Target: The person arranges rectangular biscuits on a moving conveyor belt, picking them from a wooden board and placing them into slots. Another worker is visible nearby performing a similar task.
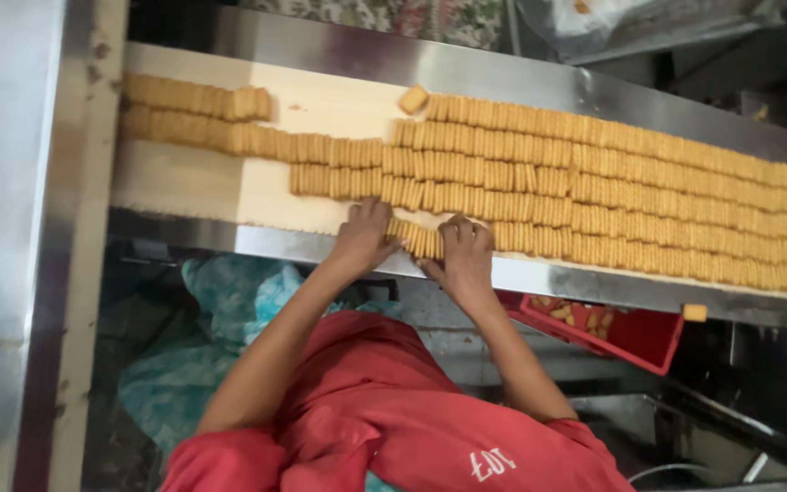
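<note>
A short stack of biscuits (416, 239) at mid-frame is pressed between the fingers (377, 215) of the left hand (363, 239) and the right hand (465, 257); biscuit rows (594, 182) are spread across the belt (193, 187); a red tray (635, 335) is seen lower right.

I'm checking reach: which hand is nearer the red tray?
Right. The right hand is just up-left of the red tray; the left hand is farther left.
</note>
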